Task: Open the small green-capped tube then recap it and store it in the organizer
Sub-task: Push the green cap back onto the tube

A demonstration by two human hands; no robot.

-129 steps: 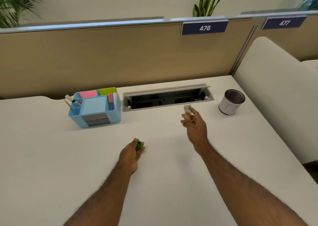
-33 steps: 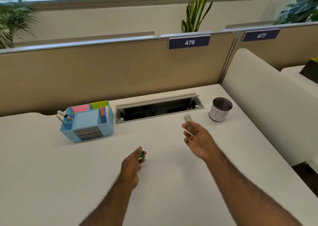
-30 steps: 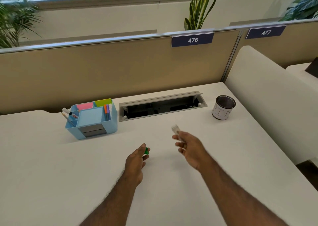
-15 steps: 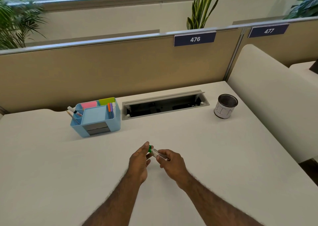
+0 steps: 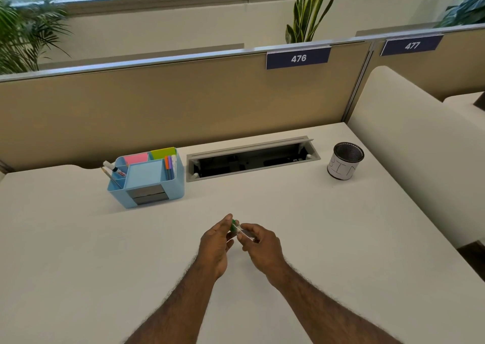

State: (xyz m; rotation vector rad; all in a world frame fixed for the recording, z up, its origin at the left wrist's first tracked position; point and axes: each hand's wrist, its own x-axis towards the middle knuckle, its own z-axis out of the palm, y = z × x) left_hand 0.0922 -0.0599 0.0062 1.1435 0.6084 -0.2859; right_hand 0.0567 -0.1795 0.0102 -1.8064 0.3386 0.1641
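My left hand (image 5: 214,248) pinches the green cap (image 5: 232,225); right hand (image 5: 262,249) pinches the tube (image 5: 245,235), near the organizer (image 5: 147,178). I judge it light, stiff, slippery; grip mid-barrel.

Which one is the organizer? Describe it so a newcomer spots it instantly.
On the white desk, look along the back edge under the tan partition, left of the open grey cable tray. The organizer is the light-blue plastic box with compartments holding pink and green sticky notes and pens. The only other container, the mesh cup far right, is round and white-wrapped.
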